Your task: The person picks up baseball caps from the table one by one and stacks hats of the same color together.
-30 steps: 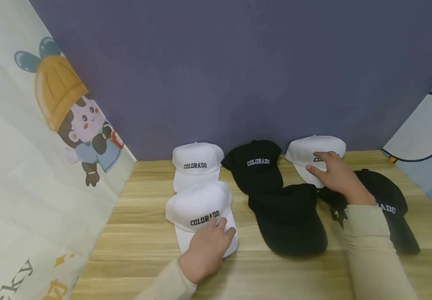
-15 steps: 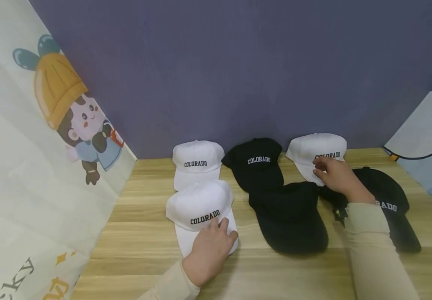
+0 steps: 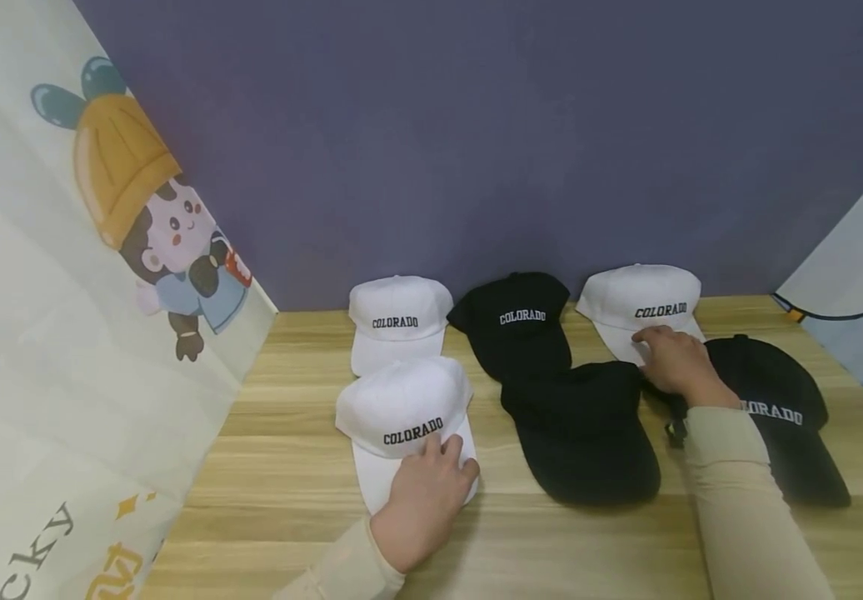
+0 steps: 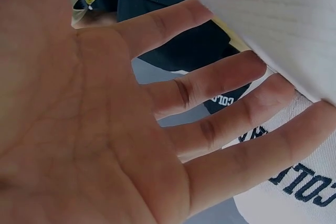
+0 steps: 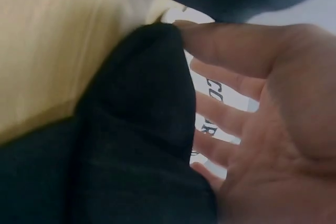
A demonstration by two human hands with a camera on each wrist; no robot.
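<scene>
My left hand (image 3: 426, 498) lies over the brim of the front white baseball cap (image 3: 401, 408), just below its black COLORADO lettering. In the left wrist view the fingers (image 4: 226, 124) are nearly straight, tips at the white brim (image 4: 273, 24). My right hand (image 3: 677, 365) is over the brim of the back right white cap (image 3: 637, 292). In the right wrist view its fingers reach across that white cap (image 5: 214, 88), and a black cap (image 5: 136, 108) hides the fingertips. Below that hand, the sleeve partly covers the right black cap (image 3: 765, 375).
Another white cap (image 3: 400, 308) and a black cap (image 3: 517, 325) stand at the back against the dark panel (image 3: 431, 150). A plain-fronted black cap (image 3: 581, 442) lies between my forearms on the wood-grain table (image 3: 289, 500). Cartoon-printed sheets (image 3: 124, 375) flank both sides.
My right hand has drawn slightly down off the back right white cap's lettering to its brim. The left hand stays on its cap. The view shifts slightly.
</scene>
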